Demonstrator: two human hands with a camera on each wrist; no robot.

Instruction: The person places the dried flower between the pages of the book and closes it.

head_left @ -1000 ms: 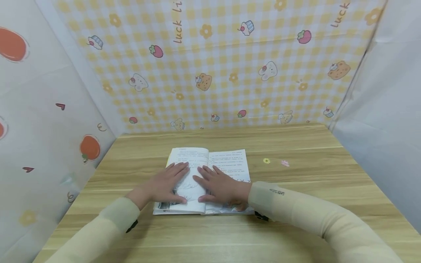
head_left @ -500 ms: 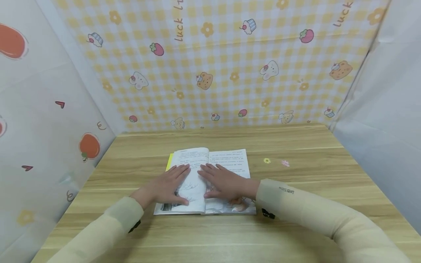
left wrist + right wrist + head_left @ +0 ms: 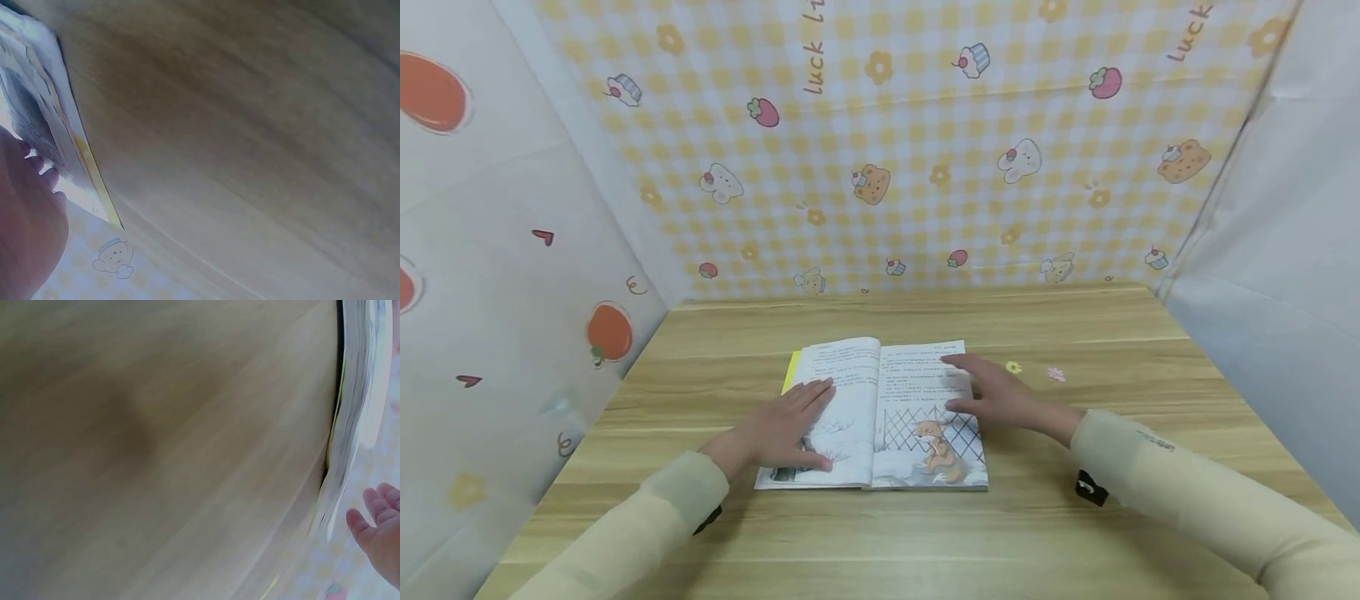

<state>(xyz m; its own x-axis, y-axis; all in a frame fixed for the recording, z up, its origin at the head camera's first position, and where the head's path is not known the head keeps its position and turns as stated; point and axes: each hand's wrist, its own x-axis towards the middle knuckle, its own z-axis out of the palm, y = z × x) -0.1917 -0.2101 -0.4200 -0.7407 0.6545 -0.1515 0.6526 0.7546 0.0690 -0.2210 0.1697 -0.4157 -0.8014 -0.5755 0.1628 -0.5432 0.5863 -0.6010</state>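
Observation:
An open book (image 3: 838, 400) lies on the wooden table, its right page showing printed text above a drawing of a fox by a fence. My left hand (image 3: 778, 429) rests flat on the left page, fingers straight and thumb spread. In the left wrist view, that hand (image 3: 28, 219) shows at the edge beside the book's layered pages (image 3: 47, 94). My right hand (image 3: 1011, 396) reaches over the book's right edge, fingers extended and holding nothing. The right wrist view shows this hand (image 3: 378, 531) with fingers apart, near the thick page edges (image 3: 353, 394).
Right of the book, a yellow flower (image 3: 1013, 367) and a pink flower (image 3: 1056, 374) lie on the wooden table (image 3: 910, 542). A yellow checked cloth (image 3: 917, 133) hangs behind the table, with pale sheets on both sides.
My right hand has moved right, off the middle of the book to its right edge, uncovering the fox drawing. The left hand stays on the left page.

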